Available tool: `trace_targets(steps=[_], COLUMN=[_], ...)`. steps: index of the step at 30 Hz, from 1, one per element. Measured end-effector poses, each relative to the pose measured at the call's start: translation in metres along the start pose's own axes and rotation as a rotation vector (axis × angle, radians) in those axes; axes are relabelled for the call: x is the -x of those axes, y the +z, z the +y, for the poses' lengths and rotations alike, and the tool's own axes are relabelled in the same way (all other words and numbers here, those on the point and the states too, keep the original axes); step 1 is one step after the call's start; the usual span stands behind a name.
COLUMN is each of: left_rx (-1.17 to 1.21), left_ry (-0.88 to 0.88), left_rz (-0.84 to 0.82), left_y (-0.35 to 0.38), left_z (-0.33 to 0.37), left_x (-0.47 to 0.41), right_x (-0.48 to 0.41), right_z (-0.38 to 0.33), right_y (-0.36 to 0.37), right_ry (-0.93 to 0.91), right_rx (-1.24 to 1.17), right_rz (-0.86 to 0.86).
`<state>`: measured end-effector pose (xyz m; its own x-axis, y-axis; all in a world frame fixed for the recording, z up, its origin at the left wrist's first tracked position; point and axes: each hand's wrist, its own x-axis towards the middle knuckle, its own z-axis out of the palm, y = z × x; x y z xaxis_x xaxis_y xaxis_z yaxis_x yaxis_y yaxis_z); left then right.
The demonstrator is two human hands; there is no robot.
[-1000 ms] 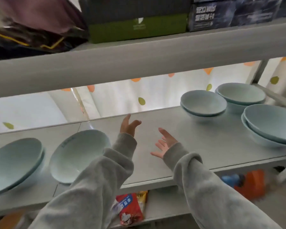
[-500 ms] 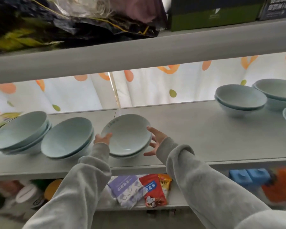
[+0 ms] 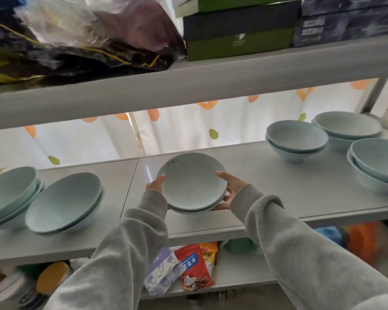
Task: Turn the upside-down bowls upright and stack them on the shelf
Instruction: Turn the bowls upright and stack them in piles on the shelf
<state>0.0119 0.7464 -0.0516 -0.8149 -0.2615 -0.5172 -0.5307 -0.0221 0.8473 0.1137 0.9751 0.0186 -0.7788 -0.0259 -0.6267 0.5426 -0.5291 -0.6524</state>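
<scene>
A small stack of pale blue bowls point(image 3: 192, 182), upright and tilted toward me, is held over the middle of the grey shelf point(image 3: 267, 175). My left hand point(image 3: 155, 183) grips its left rim and my right hand point(image 3: 230, 190) cups its right side and underside. Two more upright blue stacks sit at the left: one at the far left point(image 3: 8, 193), another beside it point(image 3: 64, 202). At the right stand three upright stacks: a middle one point(image 3: 296, 138), a back one point(image 3: 346, 127) and a near one point(image 3: 377, 163).
The upper shelf beam point(image 3: 188, 86) hangs low over the bowls, carrying dark bags point(image 3: 76, 41) and boxes point(image 3: 238, 27). A dotted white curtain point(image 3: 188, 128) closes the back. Snack packets point(image 3: 188, 267) and containers lie on the lower shelf.
My hands reached left to the middle stack, closed on both of its sides and lifted it, tilting it toward me. The view swung left, then partly back right.
</scene>
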Motion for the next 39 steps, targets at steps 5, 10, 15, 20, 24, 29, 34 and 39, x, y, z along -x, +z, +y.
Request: trace_targets(steps=[5, 10, 15, 20, 24, 29, 34, 39], left_rx=[-0.054, -0.027, 0.039, 0.058, 0.045, 0.012, -0.061, -0.069], left_ry=[-0.008, -0.053, -0.107, -0.096, -0.113, -0.142, -0.071, -0.067], left_rz=[-0.200, -0.323, -0.410, -0.423, -0.415, -0.453, -0.463, -0.453], left_y=[0.115, 0.213, 0.280, 0.313, 0.322, 0.315, 0.293, 0.237], left_z=[0.009, 0.014, 0.005, 0.000, -0.003, -0.005, -0.004, -0.005], left_x=[0.057, 0.146, 0.188, 0.188, 0.189, 0.196, 0.199, 0.192], right_x=[0.025, 0.049, 0.058, 0.063, 0.062, 0.063, 0.065, 0.070], right_z=[-0.038, -0.070, -0.092, -0.105, -0.108, -0.102, -0.083, -0.043], right_y=[-0.092, -0.186, -0.250, -0.276, -0.284, -0.283, -0.274, -0.236], right_ry=[-0.076, -0.108, -0.191, -0.192, -0.202, -0.192, -0.214, -0.222], right_rx=[-0.077, -0.173, -0.165, -0.204, -0.203, -0.197, -0.243, -0.357], right_rz=[0.121, 0.290, 0.388, 0.369, 0.347, 0.317, 0.368, 0.407])
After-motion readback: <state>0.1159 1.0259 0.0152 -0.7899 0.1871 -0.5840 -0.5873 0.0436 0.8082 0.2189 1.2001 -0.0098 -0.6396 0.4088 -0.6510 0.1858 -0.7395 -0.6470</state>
